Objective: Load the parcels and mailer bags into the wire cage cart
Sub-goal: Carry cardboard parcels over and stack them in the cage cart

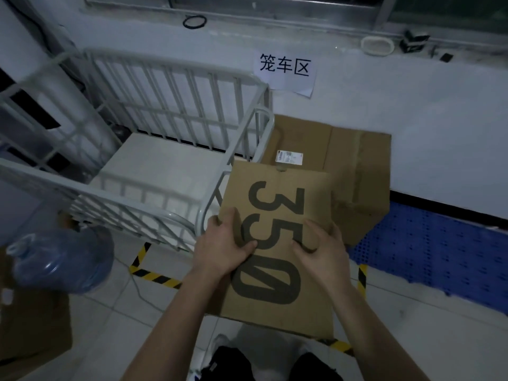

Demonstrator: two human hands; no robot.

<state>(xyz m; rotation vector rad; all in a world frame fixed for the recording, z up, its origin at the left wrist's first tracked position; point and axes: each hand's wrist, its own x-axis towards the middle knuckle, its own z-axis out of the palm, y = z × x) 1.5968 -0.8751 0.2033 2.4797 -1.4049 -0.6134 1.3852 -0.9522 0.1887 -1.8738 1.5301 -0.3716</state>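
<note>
Item: 350 parcel (275, 204), held in my hands, L hand (222, 248) & R hand (319, 248) both curled onto its top, just right of wire cage cart (176, 78); step: loading, prob. next: lift over its side, set inside.

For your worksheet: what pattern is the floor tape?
The tape has yellow-and-black stripes, head view.

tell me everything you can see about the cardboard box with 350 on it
The 350 box is a plain brown cardboard parcel. Its broad top face carries a big black 350 running lengthwise, sideways to the camera. A small notch marks its far edge. It looks closed and undamaged. Both hands hold it up: the left hand grips its left edge, the right hand its right, thumbs on top. Its far corner overlaps the wire cage cart corner rail; contact is unclear.
</note>
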